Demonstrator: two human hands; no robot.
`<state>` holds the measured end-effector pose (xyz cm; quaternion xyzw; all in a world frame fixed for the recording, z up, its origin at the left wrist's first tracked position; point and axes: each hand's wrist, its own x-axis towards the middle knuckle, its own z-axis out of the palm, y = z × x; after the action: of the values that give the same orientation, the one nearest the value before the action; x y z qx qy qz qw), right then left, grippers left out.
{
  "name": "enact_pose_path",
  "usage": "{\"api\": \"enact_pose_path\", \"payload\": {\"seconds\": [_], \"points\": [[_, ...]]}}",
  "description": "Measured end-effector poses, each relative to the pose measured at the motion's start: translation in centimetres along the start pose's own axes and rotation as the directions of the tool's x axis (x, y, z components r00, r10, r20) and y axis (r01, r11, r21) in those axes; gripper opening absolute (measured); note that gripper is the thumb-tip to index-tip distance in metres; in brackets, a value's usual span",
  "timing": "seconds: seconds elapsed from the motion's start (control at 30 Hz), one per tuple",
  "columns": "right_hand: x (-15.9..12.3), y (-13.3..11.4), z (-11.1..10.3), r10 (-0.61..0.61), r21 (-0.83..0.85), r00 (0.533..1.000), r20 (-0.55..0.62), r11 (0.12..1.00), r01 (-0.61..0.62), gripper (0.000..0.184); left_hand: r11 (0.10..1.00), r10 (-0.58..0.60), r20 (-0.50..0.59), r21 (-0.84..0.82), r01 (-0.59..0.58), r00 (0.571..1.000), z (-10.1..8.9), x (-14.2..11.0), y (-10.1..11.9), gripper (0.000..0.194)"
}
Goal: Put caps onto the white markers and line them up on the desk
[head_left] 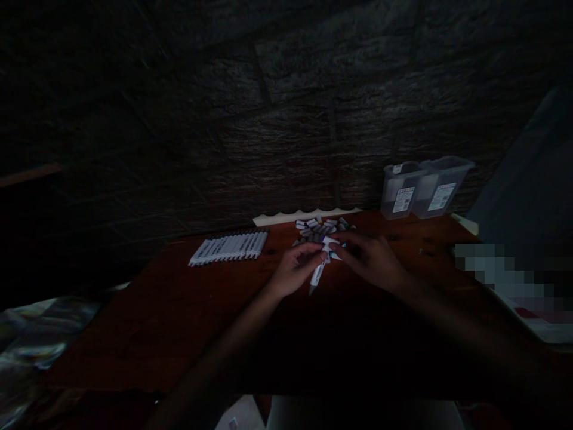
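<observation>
White pens (229, 246) are laid in a row on the bench (170, 328); by the left hand (293, 270) another pen (317, 276) is pinched, tilted, before heaped short pieces (307, 225); one white piece (330, 240) is held by the right hand (370, 258); clear bins (400, 182) are stood beyond.

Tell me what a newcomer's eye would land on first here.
Probably the neat row of white pens on the left of the wooden table, pale against the gloom. Next, the left hand at the centre, gripping a white pen, with the right hand close beside it. Then the two clear containers standing at the back right.
</observation>
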<state>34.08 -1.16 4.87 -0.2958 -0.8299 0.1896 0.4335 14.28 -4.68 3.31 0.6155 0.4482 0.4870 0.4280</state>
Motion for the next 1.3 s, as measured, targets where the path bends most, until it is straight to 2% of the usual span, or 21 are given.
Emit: {"api": "enact_pose_path", "payload": {"seconds": [0.4, 0.57, 1.3], "points": [[0.08, -0.12, 0.02, 0.024, 0.001, 0.999, 0.022, 1.000, -0.024, 0.020, 1.000, -0.017, -0.064, -0.023, 0.016, 0.998, -0.13, 0.11, 0.08, 0.029], [0.04, 0.12, -0.07, 0.026, 0.000, 1.000, 0.013, 1.000, -0.026, 0.019, 1.000, -0.006, -0.053, 0.017, 0.007, 0.999, -0.19, 0.11, 0.02, 0.026], [0.06, 0.48, 0.11, 0.016, -0.061, 1.000, 0.011, 0.998, -0.015, 0.025, 1.000, 0.005, -0.063, 0.014, -0.004, 0.998, -0.19, 0.13, 0.02, 0.025]]}}
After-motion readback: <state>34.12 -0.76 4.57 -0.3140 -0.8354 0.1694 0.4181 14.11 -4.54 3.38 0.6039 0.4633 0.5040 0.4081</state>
